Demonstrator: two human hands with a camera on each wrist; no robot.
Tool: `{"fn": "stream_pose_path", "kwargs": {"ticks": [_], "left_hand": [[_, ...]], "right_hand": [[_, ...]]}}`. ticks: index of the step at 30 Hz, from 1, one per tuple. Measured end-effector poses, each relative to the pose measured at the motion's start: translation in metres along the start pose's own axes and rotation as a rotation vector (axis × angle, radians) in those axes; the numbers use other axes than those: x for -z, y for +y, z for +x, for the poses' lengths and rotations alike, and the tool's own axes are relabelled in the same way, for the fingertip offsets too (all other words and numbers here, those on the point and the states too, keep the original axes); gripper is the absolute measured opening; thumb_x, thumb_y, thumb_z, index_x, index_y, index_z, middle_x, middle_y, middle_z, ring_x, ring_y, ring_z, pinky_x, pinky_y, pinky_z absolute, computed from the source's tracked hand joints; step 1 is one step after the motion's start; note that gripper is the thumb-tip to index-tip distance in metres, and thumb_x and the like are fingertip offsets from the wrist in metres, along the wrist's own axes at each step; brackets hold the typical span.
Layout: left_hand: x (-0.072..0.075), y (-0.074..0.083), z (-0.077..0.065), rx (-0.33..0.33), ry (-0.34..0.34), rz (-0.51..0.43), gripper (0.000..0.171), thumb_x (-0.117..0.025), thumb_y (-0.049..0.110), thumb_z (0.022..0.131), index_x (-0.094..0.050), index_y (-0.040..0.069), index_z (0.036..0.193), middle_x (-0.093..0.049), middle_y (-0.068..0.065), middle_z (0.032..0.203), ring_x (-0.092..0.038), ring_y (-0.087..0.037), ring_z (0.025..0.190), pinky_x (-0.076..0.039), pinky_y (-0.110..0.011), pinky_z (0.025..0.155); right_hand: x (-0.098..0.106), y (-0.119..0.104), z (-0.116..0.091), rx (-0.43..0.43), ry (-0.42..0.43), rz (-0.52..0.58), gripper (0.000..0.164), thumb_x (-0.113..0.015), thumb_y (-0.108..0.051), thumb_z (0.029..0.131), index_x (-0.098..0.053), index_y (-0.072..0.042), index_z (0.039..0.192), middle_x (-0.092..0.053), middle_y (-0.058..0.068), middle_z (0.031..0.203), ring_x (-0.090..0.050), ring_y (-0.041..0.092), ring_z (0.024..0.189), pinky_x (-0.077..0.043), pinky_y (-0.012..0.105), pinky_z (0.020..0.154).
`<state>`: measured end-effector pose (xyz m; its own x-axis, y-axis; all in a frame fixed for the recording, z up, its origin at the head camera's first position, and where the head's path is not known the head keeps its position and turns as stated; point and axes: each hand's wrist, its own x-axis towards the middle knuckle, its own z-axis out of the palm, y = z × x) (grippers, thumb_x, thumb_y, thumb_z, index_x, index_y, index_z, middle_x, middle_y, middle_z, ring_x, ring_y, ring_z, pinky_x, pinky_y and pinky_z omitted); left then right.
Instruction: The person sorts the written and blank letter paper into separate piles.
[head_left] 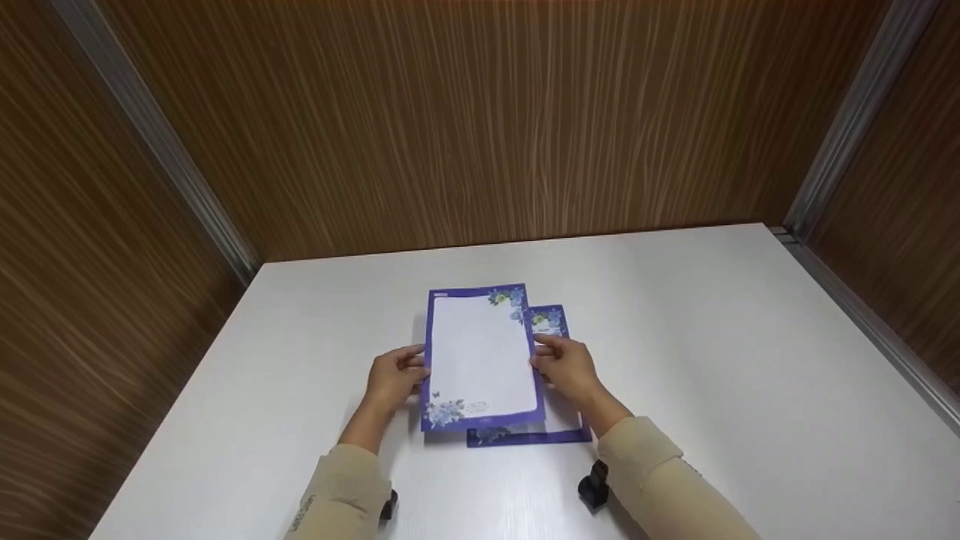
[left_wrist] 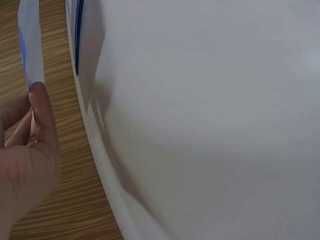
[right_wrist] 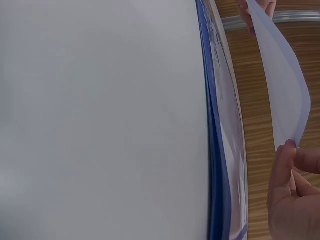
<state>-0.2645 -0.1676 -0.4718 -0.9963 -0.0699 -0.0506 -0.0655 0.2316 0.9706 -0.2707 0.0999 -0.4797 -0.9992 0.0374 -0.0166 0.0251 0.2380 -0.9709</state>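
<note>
A sheet of stationery paper (head_left: 484, 352) with a purple border and blue flowers in two corners is held up over the table between both hands. My left hand (head_left: 391, 377) pinches its left edge with thumb and fingers. At the opposite edge my right hand (head_left: 568, 365) pinches the paper the same way. In the right wrist view the raised sheet (right_wrist: 285, 80) bows slightly and is off the surface. Below it lies a writing pad (head_left: 566, 421) with a matching border, offset to the right and mostly hidden by the sheet.
The white table (head_left: 675, 322) meets a wood-patterned panel (head_left: 480, 127) at the back. Similar panels with metal posts stand on both sides. A small black device (head_left: 594, 487) shows at the right sleeve and another (head_left: 388, 508) at the left sleeve.
</note>
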Motion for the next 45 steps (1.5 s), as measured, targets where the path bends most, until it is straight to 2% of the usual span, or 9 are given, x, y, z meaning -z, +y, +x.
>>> {"fn": "stream_pose_path", "kwargs": {"ticks": [12,24,29,37,45], "left_hand": [[0.027,-0.008,0.001,0.018,0.028,0.021,0.042,-0.062,-0.012,0.084,-0.057,-0.007,0.126,-0.063,-0.018,0.104,-0.064,-0.018,0.079,-0.057,-0.03,0.067],[0.062,-0.012,-0.003,0.039,0.016,0.072,0.043,-0.061,-0.008,0.087,-0.055,-0.004,0.129,-0.062,-0.018,0.111,-0.063,-0.016,0.085,-0.055,-0.026,0.07],[0.075,-0.012,-0.006,0.051,0.007,0.073,0.043,-0.06,-0.007,0.088,-0.053,-0.005,0.131,-0.061,-0.018,0.113,-0.063,-0.015,0.085,-0.054,-0.025,0.071],[0.088,-0.013,-0.009,0.062,0.007,0.119,0.044,-0.06,-0.007,0.089,-0.052,-0.005,0.131,-0.061,-0.019,0.114,-0.063,-0.015,0.086,-0.055,-0.026,0.072],[0.095,-0.016,-0.008,0.05,0.007,0.17,0.043,-0.059,-0.008,0.089,-0.052,-0.007,0.131,-0.062,-0.02,0.113,-0.065,-0.016,0.084,-0.056,-0.026,0.07]], "right_hand": [[-0.03,-0.006,-0.001,-0.041,-0.014,0.02,0.041,-0.062,0.003,0.088,-0.058,0.002,0.128,-0.066,0.015,0.107,-0.064,0.02,0.081,-0.055,0.029,0.068],[-0.06,-0.011,-0.006,-0.023,-0.057,0.068,0.042,-0.063,0.005,0.086,-0.056,0.004,0.128,-0.065,0.016,0.106,-0.066,0.023,0.086,-0.056,0.029,0.071],[-0.07,-0.014,-0.009,-0.052,-0.079,0.073,0.042,-0.062,0.003,0.087,-0.056,0.002,0.129,-0.065,0.014,0.106,-0.065,0.021,0.089,-0.056,0.029,0.072],[-0.084,-0.019,-0.009,-0.084,-0.089,0.025,0.04,-0.062,0.001,0.088,-0.058,0.0,0.128,-0.066,0.01,0.103,-0.065,0.019,0.085,-0.055,0.028,0.07],[-0.09,-0.022,-0.01,-0.088,-0.11,0.026,0.042,-0.062,0.003,0.087,-0.056,0.001,0.129,-0.064,0.01,0.101,-0.064,0.019,0.083,-0.056,0.028,0.068]]}}
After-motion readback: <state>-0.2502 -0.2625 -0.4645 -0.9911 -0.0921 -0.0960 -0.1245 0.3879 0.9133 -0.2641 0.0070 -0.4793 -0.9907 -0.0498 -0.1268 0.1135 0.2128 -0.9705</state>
